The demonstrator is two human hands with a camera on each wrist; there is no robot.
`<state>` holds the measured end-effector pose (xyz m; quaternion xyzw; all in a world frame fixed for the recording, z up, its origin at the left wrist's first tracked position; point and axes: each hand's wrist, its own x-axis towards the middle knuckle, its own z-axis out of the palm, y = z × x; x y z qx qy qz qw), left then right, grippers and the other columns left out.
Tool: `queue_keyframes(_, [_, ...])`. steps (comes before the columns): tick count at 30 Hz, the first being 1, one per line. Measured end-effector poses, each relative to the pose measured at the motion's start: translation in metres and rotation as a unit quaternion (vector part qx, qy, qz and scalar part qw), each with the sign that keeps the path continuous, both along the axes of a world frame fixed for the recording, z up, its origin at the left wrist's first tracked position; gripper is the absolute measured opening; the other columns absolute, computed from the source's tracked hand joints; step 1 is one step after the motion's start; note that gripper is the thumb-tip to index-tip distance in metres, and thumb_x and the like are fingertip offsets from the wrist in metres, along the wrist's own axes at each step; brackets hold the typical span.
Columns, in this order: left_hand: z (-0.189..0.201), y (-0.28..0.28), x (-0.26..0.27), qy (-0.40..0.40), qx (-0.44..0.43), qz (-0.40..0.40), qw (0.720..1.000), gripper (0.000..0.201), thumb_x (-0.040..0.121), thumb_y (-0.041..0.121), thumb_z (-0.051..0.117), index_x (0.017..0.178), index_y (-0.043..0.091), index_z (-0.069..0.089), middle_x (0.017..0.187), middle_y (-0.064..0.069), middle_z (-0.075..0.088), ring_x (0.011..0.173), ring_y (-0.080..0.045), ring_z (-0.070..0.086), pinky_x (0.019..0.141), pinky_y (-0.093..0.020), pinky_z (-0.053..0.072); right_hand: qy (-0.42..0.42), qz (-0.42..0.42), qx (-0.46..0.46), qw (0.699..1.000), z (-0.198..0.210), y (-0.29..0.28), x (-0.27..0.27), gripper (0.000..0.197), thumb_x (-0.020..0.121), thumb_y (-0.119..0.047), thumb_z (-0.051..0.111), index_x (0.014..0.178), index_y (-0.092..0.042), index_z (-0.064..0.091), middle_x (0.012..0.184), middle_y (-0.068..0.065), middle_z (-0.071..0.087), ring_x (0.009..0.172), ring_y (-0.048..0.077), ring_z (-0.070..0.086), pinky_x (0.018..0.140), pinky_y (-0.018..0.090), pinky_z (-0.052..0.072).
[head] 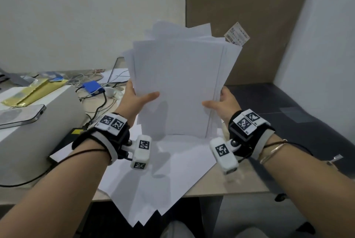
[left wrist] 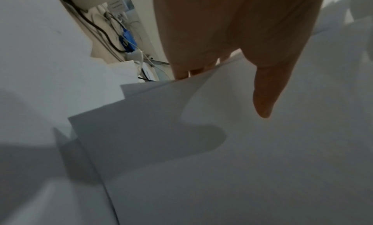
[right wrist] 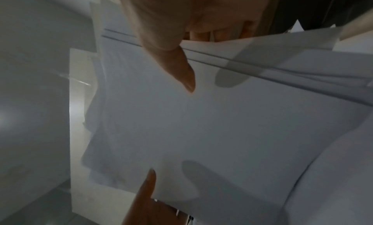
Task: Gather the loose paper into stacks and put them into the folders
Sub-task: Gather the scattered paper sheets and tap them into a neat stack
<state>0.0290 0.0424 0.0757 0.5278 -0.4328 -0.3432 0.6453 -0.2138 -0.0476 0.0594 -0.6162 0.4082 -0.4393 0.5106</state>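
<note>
An uneven stack of white paper point(head: 178, 84) stands upright on its lower edge on the desk, its top sheets fanned out. My left hand point(head: 137, 97) grips its left side, thumb across the front and fingers behind. My right hand point(head: 221, 101) grips the right side the same way. More loose white sheets point(head: 163, 170) lie flat under the stack and hang over the desk's front edge. In the left wrist view my thumb point(left wrist: 264, 91) lies on the paper point(left wrist: 222, 164). In the right wrist view my thumb point(right wrist: 181, 72) presses the stack point(right wrist: 201, 124). No folder shows clearly.
A grey box point(head: 28, 132) with a phone point(head: 21, 115) and a yellow envelope point(head: 32, 91) stands at the left. Cables and a blue device point(head: 92, 87) clutter the back left. A brown board point(head: 249, 16) leans on the wall behind. Dark floor point(head: 288, 112) lies to the right.
</note>
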Motion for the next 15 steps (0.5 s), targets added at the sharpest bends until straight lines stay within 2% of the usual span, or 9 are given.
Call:
queue_keyframes(2, [-0.003, 0.001, 0.004, 0.014, 0.017, 0.0, 1.0, 0.095, 0.056, 0.024, 0.087, 0.138, 0.018, 0.04, 0.123, -0.006, 0.066, 0.109, -0.023, 0.066, 0.09, -0.043, 0.054, -0.003, -0.014, 0.001, 1.0, -0.002, -0.002, -0.001, 0.042, 0.063, -0.022, 0.08, 0.099, -0.026, 0.061, 0.112, 0.004, 0.068, 0.106, 0.023, 0.064, 0.099, 0.046, 0.048])
queue_keyframes(3, [-0.004, 0.001, 0.006, 0.012, 0.025, -0.005, 1.0, 0.093, 0.055, 0.025, 0.086, 0.137, 0.018, 0.042, 0.121, -0.005, 0.067, 0.108, -0.022, 0.067, 0.089, -0.04, 0.054, -0.012, -0.006, 0.009, 1.0, -0.001, -0.001, 0.0, 0.038, 0.065, -0.019, 0.08, 0.097, -0.025, 0.062, 0.11, 0.005, 0.069, 0.104, 0.024, 0.064, 0.099, 0.047, 0.048])
queue_keyframes(7, [0.002, -0.002, 0.0, -0.026, 0.032, -0.016, 0.999, 0.069, 0.055, 0.029, 0.084, 0.119, 0.012, 0.063, 0.111, -0.005, 0.072, 0.101, -0.022, 0.069, 0.082, -0.033, 0.056, -0.028, 0.031, 0.025, 0.999, 0.004, 0.001, 0.007, 0.042, 0.074, -0.005, 0.075, 0.112, -0.009, 0.057, 0.112, 0.01, 0.068, 0.103, 0.026, 0.065, 0.097, 0.042, 0.05])
queue_keyframes(9, [0.006, -0.008, 0.002, -0.028, 0.013, -0.002, 1.0, 0.06, 0.061, 0.027, 0.082, 0.116, 0.012, 0.064, 0.112, -0.005, 0.072, 0.101, -0.021, 0.069, 0.084, -0.034, 0.055, -0.058, 0.031, 0.026, 0.998, 0.007, -0.001, 0.011, 0.043, 0.075, 0.0, 0.073, 0.114, -0.009, 0.056, 0.11, 0.01, 0.068, 0.102, 0.026, 0.065, 0.095, 0.039, 0.051])
queue_keyframes(12, [0.0, -0.011, 0.013, -0.001, 0.009, 0.005, 1.0, 0.066, 0.068, 0.022, 0.08, 0.128, 0.014, 0.053, 0.117, -0.003, 0.07, 0.103, -0.017, 0.069, 0.085, -0.032, 0.055, -0.066, 0.016, 0.03, 0.997, 0.001, -0.008, 0.012, 0.061, 0.07, -0.009, 0.078, 0.125, -0.009, 0.05, 0.116, 0.006, 0.066, 0.108, 0.022, 0.063, 0.096, 0.039, 0.05])
queue_keyframes(13, [-0.006, -0.011, 0.015, -0.003, 0.023, -0.001, 1.0, 0.062, 0.07, 0.019, 0.079, 0.127, 0.014, 0.054, 0.115, -0.002, 0.07, 0.102, -0.016, 0.069, 0.083, -0.031, 0.055, -0.053, 0.015, 0.031, 0.998, 0.0, -0.007, 0.012, 0.061, 0.07, -0.008, 0.078, 0.125, -0.011, 0.05, 0.115, 0.005, 0.066, 0.107, 0.022, 0.064, 0.096, 0.039, 0.05])
queue_keyframes(15, [-0.021, -0.011, 0.014, -0.028, 0.064, -0.022, 0.997, 0.043, 0.074, 0.015, 0.078, 0.115, 0.017, 0.064, 0.109, -0.001, 0.073, 0.098, -0.014, 0.07, 0.083, -0.031, 0.052, -0.02, 0.028, 0.032, 0.999, -0.008, -0.008, 0.016, 0.058, 0.07, -0.003, 0.077, 0.121, -0.011, 0.051, 0.112, 0.006, 0.067, 0.104, 0.023, 0.065, 0.096, 0.041, 0.05])
